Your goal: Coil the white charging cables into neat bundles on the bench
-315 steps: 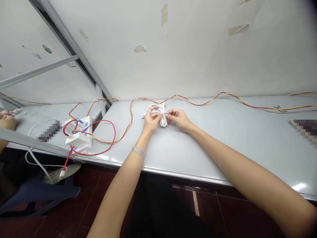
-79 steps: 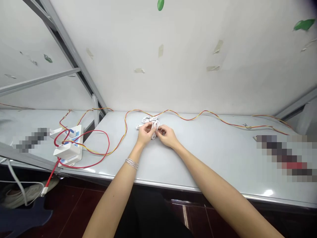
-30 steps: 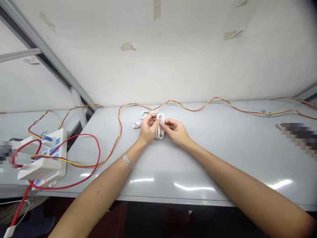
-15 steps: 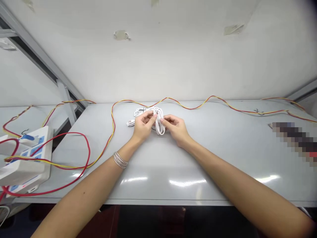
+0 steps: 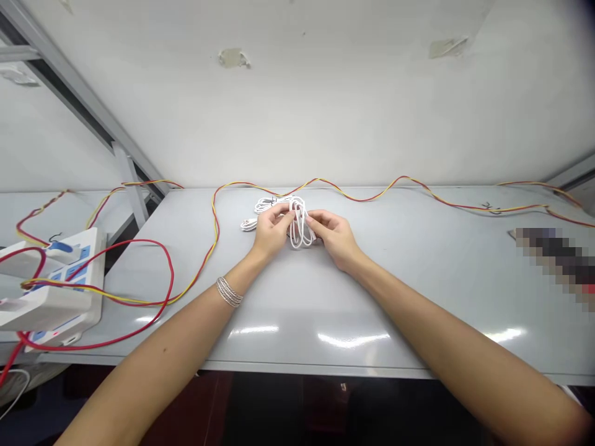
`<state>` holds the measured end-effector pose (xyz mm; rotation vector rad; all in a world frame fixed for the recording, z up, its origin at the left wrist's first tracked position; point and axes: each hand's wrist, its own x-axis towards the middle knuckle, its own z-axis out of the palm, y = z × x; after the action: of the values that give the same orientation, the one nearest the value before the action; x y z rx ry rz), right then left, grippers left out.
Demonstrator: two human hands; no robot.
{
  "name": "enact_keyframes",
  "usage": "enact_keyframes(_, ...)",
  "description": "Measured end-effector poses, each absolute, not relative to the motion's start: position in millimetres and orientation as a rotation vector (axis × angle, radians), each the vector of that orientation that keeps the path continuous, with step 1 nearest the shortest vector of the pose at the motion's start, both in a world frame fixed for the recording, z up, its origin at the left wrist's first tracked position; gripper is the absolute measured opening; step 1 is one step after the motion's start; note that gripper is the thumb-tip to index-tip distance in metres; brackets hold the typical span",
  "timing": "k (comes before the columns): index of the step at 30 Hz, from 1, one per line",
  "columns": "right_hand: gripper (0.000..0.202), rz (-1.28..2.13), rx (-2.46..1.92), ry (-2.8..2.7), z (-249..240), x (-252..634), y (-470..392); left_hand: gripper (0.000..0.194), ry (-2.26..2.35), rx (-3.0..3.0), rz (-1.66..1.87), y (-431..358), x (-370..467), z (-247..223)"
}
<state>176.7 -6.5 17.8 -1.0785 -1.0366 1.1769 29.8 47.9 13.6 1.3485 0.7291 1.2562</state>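
Note:
A white cable wound into loops hangs between my two hands, just above the grey tabletop. My left hand pinches the coil from its left side, thumb against the upper loops. From the right, my right hand grips the coil's edge between thumb and fingers. Behind my left hand lies another coiled white cable, bound with a dark tie. A white plug end pokes out left of my left hand. Part of the held coil is hidden by my fingers.
A white power strip with plugs stands at the left, a red cable looping out beside it. Twisted red-yellow wire runs along the back. Dark ties and a pixelated object lie at right.
The coil's loops have spread apart and fan out more at the bottom right. My right hand has shifted slightly with them. The whole view has moved a little.

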Motion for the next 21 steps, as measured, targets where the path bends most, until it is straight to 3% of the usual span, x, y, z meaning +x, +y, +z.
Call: enact_keyframes(21, 0.042, 1.168, -1.071, -1.054, 19.1, 178.1, -8.1, 0.026, 0.746, 1.433, 1.251, 49.4, 30.6, 9.7)
